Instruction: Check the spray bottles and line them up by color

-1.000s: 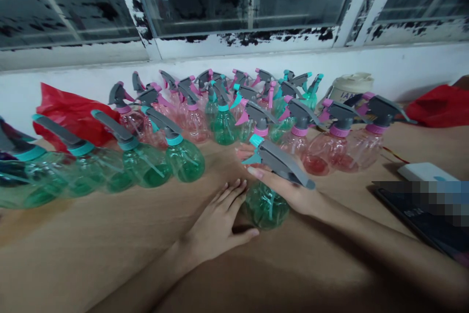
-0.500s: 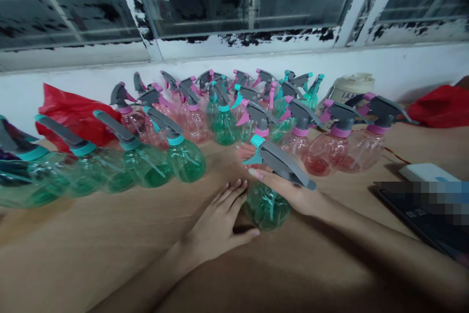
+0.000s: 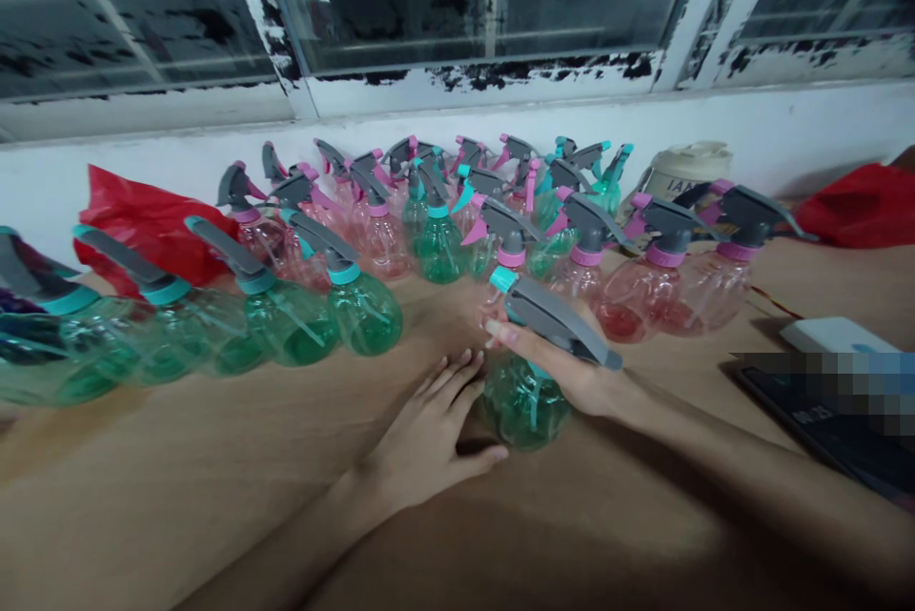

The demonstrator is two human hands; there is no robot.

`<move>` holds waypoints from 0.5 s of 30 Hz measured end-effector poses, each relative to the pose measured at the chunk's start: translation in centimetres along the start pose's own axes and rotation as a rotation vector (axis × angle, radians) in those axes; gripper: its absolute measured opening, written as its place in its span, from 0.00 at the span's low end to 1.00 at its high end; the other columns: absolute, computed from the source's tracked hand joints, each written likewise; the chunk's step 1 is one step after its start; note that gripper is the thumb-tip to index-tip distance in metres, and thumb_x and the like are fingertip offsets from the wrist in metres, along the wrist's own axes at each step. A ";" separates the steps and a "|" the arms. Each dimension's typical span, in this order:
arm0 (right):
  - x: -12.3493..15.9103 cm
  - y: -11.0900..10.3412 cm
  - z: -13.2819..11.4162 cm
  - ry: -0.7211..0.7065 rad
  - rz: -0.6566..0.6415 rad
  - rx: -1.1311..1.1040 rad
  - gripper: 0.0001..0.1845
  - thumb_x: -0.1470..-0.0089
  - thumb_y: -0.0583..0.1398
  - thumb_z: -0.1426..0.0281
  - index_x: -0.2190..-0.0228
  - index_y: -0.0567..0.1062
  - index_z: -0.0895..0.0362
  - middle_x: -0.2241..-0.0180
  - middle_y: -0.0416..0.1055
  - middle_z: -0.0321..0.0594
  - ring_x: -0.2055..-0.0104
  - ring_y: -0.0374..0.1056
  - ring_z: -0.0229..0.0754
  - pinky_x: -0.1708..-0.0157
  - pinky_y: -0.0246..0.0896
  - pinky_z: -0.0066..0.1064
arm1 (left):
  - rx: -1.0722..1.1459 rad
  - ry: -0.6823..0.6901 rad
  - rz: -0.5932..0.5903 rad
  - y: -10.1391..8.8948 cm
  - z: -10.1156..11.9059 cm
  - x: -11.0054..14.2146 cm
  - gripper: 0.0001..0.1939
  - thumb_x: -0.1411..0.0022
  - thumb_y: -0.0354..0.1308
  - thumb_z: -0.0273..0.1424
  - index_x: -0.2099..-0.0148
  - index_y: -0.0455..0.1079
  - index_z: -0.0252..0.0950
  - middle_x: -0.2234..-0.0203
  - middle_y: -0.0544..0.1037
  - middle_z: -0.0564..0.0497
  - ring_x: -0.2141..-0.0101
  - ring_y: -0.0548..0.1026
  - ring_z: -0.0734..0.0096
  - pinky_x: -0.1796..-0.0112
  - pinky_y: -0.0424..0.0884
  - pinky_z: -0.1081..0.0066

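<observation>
1. Before you is a wood-toned table (image 3: 178, 487).
2. Your left hand (image 3: 421, 447) rests on it, beside the green spray bottle (image 3: 525, 416) standing there.
3. To your left you have a row of green bottles (image 3: 368, 315) and a red bag (image 3: 147, 230).
4. To your right you see pink bottles (image 3: 636, 306), a dark-screened device (image 3: 790, 406) and a white box (image 3: 829, 339).

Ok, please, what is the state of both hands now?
Left hand: open, flat on the table.
Right hand: closed, holding a green trigger spray bottle.
</observation>
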State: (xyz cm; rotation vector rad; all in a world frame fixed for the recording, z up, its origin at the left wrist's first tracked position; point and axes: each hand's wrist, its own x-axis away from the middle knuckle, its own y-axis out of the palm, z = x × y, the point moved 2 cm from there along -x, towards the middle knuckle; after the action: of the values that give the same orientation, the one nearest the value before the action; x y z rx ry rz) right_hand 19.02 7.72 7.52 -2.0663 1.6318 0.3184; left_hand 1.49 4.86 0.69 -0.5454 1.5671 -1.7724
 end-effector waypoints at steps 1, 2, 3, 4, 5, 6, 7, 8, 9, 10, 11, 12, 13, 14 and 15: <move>0.0 0.0 0.0 0.006 -0.005 -0.008 0.10 0.48 0.62 0.60 0.73 0.73 0.54 0.74 0.71 0.33 0.71 0.67 0.37 0.68 0.65 0.31 | -0.001 -0.002 -0.001 0.0 0.0 0.0 0.37 0.40 0.54 0.52 0.39 0.57 0.30 0.40 0.61 0.37 0.39 0.56 0.54 0.41 0.52 0.55; 0.0 0.0 0.1 0.009 -0.022 -0.025 0.09 0.48 0.62 0.61 0.72 0.74 0.54 0.74 0.71 0.33 0.70 0.68 0.38 0.67 0.65 0.32 | -0.001 -0.006 -0.002 0.0 0.0 0.0 0.37 0.40 0.54 0.52 0.39 0.57 0.29 0.40 0.62 0.37 0.39 0.57 0.53 0.41 0.52 0.55; 0.0 0.1 0.1 0.011 -0.049 -0.050 0.09 0.48 0.62 0.61 0.69 0.74 0.53 0.72 0.72 0.34 0.69 0.69 0.38 0.66 0.65 0.33 | 0.000 -0.010 -0.006 0.0 0.0 0.0 0.37 0.40 0.54 0.52 0.39 0.57 0.29 0.40 0.62 0.37 0.40 0.58 0.53 0.41 0.52 0.55; -0.1 0.2 0.2 0.010 -0.079 -0.080 0.09 0.47 0.61 0.61 0.67 0.74 0.53 0.70 0.73 0.34 0.68 0.70 0.39 0.64 0.66 0.34 | 0.001 -0.013 -0.010 0.0 0.1 0.0 0.37 0.40 0.54 0.52 0.39 0.57 0.29 0.40 0.62 0.37 0.40 0.58 0.53 0.41 0.52 0.55; -0.1 0.3 0.2 0.007 -0.100 -0.106 0.09 0.47 0.61 0.62 0.64 0.74 0.52 0.66 0.74 0.35 0.66 0.71 0.39 0.62 0.66 0.34 | 0.001 -0.015 -0.013 0.0 0.1 0.0 0.38 0.40 0.54 0.52 0.39 0.57 0.28 0.40 0.61 0.36 0.40 0.58 0.53 0.41 0.53 0.55; -0.1 0.3 0.2 0.004 -0.109 -0.117 0.10 0.47 0.61 0.62 0.62 0.74 0.52 0.63 0.75 0.36 0.64 0.72 0.40 0.60 0.66 0.35 | -0.002 -0.015 -0.015 0.0 0.1 0.0 0.38 0.40 0.54 0.52 0.39 0.57 0.28 0.40 0.61 0.36 0.40 0.58 0.52 0.41 0.53 0.54; -0.1 0.3 0.2 -0.001 -0.102 -0.108 0.11 0.47 0.62 0.63 0.62 0.74 0.52 0.61 0.75 0.36 0.62 0.72 0.40 0.58 0.66 0.35 | -0.005 -0.016 -0.017 -0.1 0.1 0.0 0.38 0.40 0.54 0.51 0.39 0.57 0.27 0.40 0.60 0.36 0.40 0.58 0.52 0.42 0.53 0.54; -0.1 0.3 0.2 -0.009 -0.087 -0.082 0.11 0.48 0.62 0.63 0.61 0.74 0.51 0.60 0.75 0.36 0.60 0.72 0.41 0.56 0.65 0.35 | -0.008 -0.016 -0.018 -0.1 0.1 0.0 0.38 0.40 0.54 0.51 0.39 0.57 0.27 0.40 0.60 0.36 0.40 0.58 0.52 0.42 0.54 0.54; 0.0 0.2 0.1 -0.019 -0.073 -0.045 0.11 0.47 0.62 0.63 0.61 0.74 0.51 0.60 0.75 0.36 0.59 0.72 0.41 0.55 0.65 0.35 | -0.009 -0.016 -0.018 -0.1 0.1 0.0 0.38 0.40 0.55 0.51 0.39 0.57 0.27 0.40 0.61 0.36 0.40 0.58 0.52 0.42 0.54 0.54; 0.0 0.2 0.0 -0.029 -0.066 -0.007 0.10 0.47 0.61 0.63 0.62 0.74 0.52 0.61 0.75 0.36 0.59 0.71 0.41 0.55 0.65 0.36 | -0.009 -0.015 -0.015 -0.1 0.1 -0.1 0.37 0.40 0.55 0.51 0.39 0.57 0.28 0.40 0.61 0.36 0.40 0.58 0.52 0.42 0.54 0.54; 0.0 0.2 0.0 -0.037 -0.067 0.022 0.10 0.47 0.61 0.63 0.62 0.74 0.52 0.62 0.75 0.36 0.59 0.71 0.42 0.55 0.64 0.36 | -0.007 -0.015 -0.013 -0.1 0.1 -0.1 0.37 0.41 0.55 0.50 0.39 0.58 0.28 0.40 0.61 0.36 0.40 0.58 0.52 0.42 0.55 0.54; 0.1 0.2 -0.1 -0.042 -0.073 0.038 0.10 0.46 0.61 0.62 0.62 0.74 0.52 0.62 0.75 0.37 0.59 0.70 0.42 0.56 0.65 0.36 | -0.006 -0.016 -0.009 -0.1 0.1 -0.1 0.37 0.41 0.56 0.50 0.39 0.58 0.28 0.40 0.62 0.37 0.40 0.59 0.52 0.42 0.55 0.54; 0.1 0.1 -0.1 -0.041 -0.075 0.045 0.10 0.46 0.60 0.62 0.63 0.74 0.53 0.63 0.75 0.37 0.60 0.70 0.42 0.57 0.65 0.36 | -0.006 -0.019 -0.007 -0.2 0.1 -0.1 0.37 0.41 0.56 0.50 0.39 0.58 0.29 0.41 0.62 0.37 0.41 0.59 0.52 0.42 0.55 0.54; 0.1 0.1 -0.1 -0.039 -0.075 0.048 0.10 0.46 0.60 0.61 0.64 0.74 0.53 0.64 0.75 0.37 0.61 0.70 0.41 0.58 0.65 0.36 | -0.006 -0.021 -0.008 -0.2 0.1 -0.1 0.37 0.41 0.56 0.50 0.39 0.58 0.29 0.41 0.63 0.37 0.41 0.60 0.52 0.42 0.55 0.54; 0.1 0.1 -0.1 -0.037 -0.070 0.052 0.10 0.46 0.60 0.61 0.65 0.74 0.53 0.65 0.74 0.36 0.62 0.70 0.41 0.59 0.66 0.36 | -0.006 -0.024 -0.010 -0.2 0.1 -0.1 0.37 0.41 0.56 0.49 0.39 0.58 0.29 0.41 0.63 0.37 0.41 0.60 0.52 0.42 0.55 0.54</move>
State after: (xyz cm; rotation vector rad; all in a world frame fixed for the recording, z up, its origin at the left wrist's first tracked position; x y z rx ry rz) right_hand 18.92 7.60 7.53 -2.0617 1.5264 0.2856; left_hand 1.62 4.86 0.91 -0.5768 1.5567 -1.7630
